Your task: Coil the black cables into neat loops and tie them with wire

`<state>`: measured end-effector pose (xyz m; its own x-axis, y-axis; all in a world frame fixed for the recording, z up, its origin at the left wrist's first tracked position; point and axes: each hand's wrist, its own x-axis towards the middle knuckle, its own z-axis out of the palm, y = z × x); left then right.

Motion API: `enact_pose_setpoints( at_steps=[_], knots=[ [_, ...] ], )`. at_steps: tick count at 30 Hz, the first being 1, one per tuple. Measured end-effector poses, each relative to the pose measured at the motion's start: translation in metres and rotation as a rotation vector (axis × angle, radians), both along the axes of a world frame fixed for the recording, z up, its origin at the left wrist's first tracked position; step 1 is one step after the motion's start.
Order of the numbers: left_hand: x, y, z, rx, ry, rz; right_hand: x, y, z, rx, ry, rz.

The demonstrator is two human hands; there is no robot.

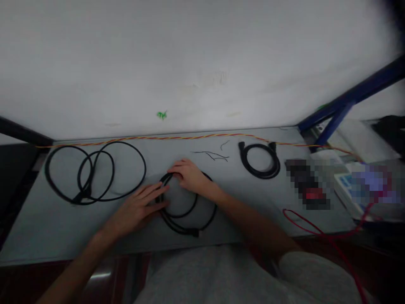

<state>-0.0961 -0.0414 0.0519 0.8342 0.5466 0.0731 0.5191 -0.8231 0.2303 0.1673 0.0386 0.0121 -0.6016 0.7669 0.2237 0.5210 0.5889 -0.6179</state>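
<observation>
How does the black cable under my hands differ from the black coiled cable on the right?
The cable under your hands forms wide, uneven loops; the coiled cable is tighter and rounder. The first has your left hand and right hand on it; the coiled cable lies untouched. Both are black and lie on the grey tabletop.
</observation>
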Motion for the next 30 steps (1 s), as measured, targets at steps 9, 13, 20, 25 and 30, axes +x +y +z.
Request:
enact_pose_setpoints(
  at_steps=[9, 13, 20, 25, 30],
  knots=[
    [0.026, -0.053, -0.016, 0.086, -0.111, -0.151, 0.002, -0.020, 0.018, -0.025, 0.070, 0.161],
    [0.040, -0.075, -0.025, 0.063, -0.203, -0.055, 0.056, -0.051, 0.051, -0.101, 0.272, -0.195],
    [0.125, -0.096, -0.036, 0.013, -0.305, 0.198, 0.119, -0.123, 0.034, -0.359, 0.127, -0.694],
    [0.165, -0.086, -0.034, -0.245, -0.333, 0.322, 0.106, -0.147, 0.004, -0.310, 0.043, -0.743],
    [0.155, -0.075, -0.026, -0.114, -0.398, 0.477, 0.098, -0.149, -0.007, -0.243, 0.179, -0.766]
  ],
)
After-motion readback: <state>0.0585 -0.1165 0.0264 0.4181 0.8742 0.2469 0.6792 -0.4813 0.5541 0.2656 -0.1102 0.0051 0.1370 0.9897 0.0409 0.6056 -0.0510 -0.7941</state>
